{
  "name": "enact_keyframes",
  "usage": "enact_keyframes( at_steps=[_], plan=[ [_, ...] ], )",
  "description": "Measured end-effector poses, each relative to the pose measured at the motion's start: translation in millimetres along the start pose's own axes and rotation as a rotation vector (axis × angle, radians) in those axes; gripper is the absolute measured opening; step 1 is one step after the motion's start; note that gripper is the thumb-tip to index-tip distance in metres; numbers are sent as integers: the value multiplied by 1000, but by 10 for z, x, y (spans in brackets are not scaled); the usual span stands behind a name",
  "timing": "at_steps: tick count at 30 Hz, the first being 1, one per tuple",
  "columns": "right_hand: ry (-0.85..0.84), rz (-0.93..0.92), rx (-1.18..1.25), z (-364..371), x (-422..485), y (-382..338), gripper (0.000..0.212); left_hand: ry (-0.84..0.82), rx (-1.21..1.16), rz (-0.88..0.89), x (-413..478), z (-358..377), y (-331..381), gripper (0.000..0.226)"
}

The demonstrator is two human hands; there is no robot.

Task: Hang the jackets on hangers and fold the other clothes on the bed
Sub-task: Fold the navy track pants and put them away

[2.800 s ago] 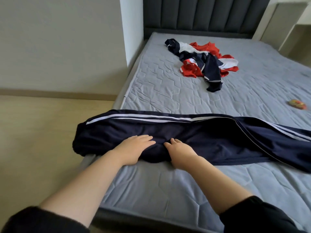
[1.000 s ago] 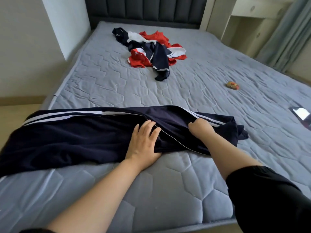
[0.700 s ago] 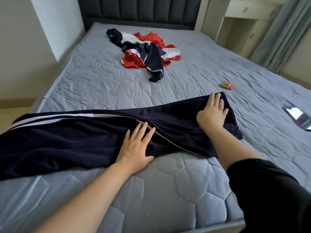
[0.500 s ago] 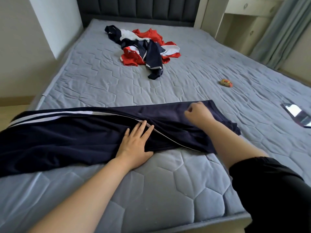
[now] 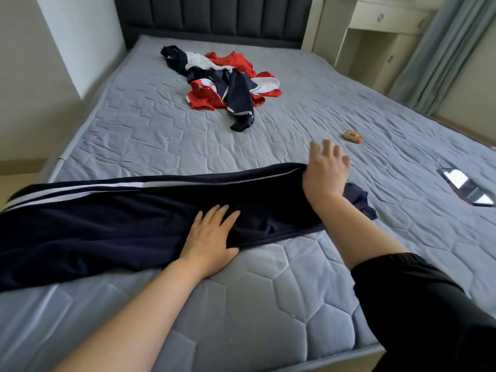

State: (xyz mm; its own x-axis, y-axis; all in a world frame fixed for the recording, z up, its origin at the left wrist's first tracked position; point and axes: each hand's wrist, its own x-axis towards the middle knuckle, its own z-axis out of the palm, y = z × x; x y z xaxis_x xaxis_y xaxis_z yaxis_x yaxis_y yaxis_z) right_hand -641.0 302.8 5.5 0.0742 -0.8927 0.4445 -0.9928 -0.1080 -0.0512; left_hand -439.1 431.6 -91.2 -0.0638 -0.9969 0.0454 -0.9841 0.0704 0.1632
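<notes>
Now the dark navy white-striped track trousers point(image 5: 107, 224) lie over the grey quilted mattress point(image 5: 241, 304), under both hands. The left hand point(image 5: 212, 237) presses flat on them, fingers straight. The blurred right hand point(image 5: 324, 170), fingers spread, touches their far edge, gripping nothing. The cloth seems soft, light and slippery; pinch the loose end just right of this hand.

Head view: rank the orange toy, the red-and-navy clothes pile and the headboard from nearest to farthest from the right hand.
1. The orange toy, just beyond the right hand.
2. The clothes pile, mid-bed, further left.
3. The headboard, at the far end.
</notes>
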Motion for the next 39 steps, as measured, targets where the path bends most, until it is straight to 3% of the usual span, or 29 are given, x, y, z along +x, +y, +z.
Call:
enact_keyframes(
  at_steps=[3,5,9,12,15,19,23,24,27,29,31,34,37,39],
  plan=[
    [61,311,264,62,100,274,78,-39,-12,8,-1,-32,6,78],
    [49,488,346,154,79,429,83,-48,-33,4,-6,-45,0,77],
    [-8,683,452,385,-75,723,73,-90,-17,-12,-15,-32,0,78],
    [-106,767,487,457,-137,844,62,-78,-90,-66,76,-95,65,94],
    [-133,886,533,446,-138,891,68,-38,-82,-75,240,-180,189,73],
    [-204,1075,680,405,-141,926,68,-86,34,63,321,-149,518,68],
    [-279,1065,1001,403,-131,994,44,-68,28,42,395,-144,684,59],
    [-226,1060,1045,385,-121,1008,41,-44,56,54,403,-155,713,54],
    [186,983,961,229,-100,1030,31,38,125,176,408,-169,775,54],
    [277,936,894,190,-142,1037,31,16,151,230,412,-166,777,64],
    [142,965,833,316,-226,1086,36,-119,159,213,418,-148,761,68],
    [-179,932,473,467,-363,1127,57,-308,40,159,451,-166,743,65],
    [-131,716,331,426,-293,1041,68,-131,-375,56,529,-193,662,48],
    [-72,555,348,413,-205,922,65,115,-416,1,574,-221,531,39]
  ],
)
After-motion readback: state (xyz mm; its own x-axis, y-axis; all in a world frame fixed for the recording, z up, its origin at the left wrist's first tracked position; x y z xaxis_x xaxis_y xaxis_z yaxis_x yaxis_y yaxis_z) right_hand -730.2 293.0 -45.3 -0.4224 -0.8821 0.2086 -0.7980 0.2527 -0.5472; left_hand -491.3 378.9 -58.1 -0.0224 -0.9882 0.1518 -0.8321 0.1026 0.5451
